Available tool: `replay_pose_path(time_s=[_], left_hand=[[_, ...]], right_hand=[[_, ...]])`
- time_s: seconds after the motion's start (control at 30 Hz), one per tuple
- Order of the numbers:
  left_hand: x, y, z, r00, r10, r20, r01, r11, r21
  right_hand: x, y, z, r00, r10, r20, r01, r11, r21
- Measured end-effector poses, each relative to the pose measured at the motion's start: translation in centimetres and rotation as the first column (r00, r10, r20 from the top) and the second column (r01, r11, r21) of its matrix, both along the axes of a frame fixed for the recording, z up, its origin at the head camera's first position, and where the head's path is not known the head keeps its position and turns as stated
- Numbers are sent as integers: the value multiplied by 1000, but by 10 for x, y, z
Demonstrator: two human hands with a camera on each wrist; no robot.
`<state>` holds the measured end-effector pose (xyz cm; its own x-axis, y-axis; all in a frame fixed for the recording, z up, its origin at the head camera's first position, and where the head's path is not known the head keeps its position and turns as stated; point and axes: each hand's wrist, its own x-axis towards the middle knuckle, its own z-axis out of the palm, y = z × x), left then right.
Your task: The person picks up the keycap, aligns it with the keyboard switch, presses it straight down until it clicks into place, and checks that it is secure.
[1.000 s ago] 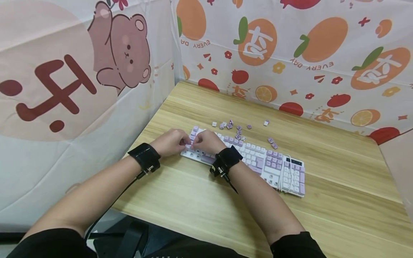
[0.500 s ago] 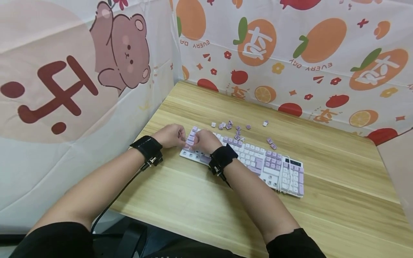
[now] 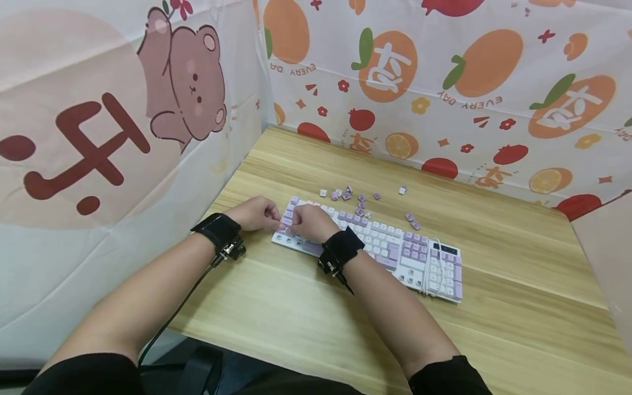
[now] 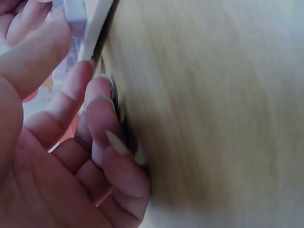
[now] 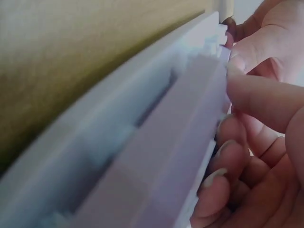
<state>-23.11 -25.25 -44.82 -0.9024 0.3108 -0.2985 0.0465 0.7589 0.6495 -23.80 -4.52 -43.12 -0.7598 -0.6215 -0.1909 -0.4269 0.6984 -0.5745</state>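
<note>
- Keycap (image 3: 285, 221), lilac, sits at the left end of the keyboard (image 3: 395, 249), directly between the two hands' fingertips.
- Keyboard's long axis runs from near left to far right across the wooden table (image 3: 494, 285).
- Left hand (image 3: 254, 214) and right hand (image 3: 308, 222) meet over that end, equally near; fingers of both are curled and pinch the keycap.
- Loose keycaps (image 3: 348, 195) lie just beyond the keyboard.
</note>
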Motion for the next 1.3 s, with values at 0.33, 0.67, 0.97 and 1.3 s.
replay_pose_path(time_s=[0.33, 0.67, 0.97, 1.3], left_hand=[[2, 1, -2, 996, -20, 91, 18, 1000, 21], [12, 5, 3, 995, 42, 89, -40, 999, -24], [13, 10, 3, 995, 53, 82, -51, 998, -28], [17, 9, 4, 994, 62, 92, -60, 998, -19]], right_hand=[[-40, 20, 26, 999, 44, -18, -44, 999, 10], [-82, 23, 42, 983, 44, -178, 10, 957, 291], [-89, 16, 19, 994, 9, -110, 32, 930, 366], [-85, 18, 17, 997, 21, -70, -3, 968, 252]])
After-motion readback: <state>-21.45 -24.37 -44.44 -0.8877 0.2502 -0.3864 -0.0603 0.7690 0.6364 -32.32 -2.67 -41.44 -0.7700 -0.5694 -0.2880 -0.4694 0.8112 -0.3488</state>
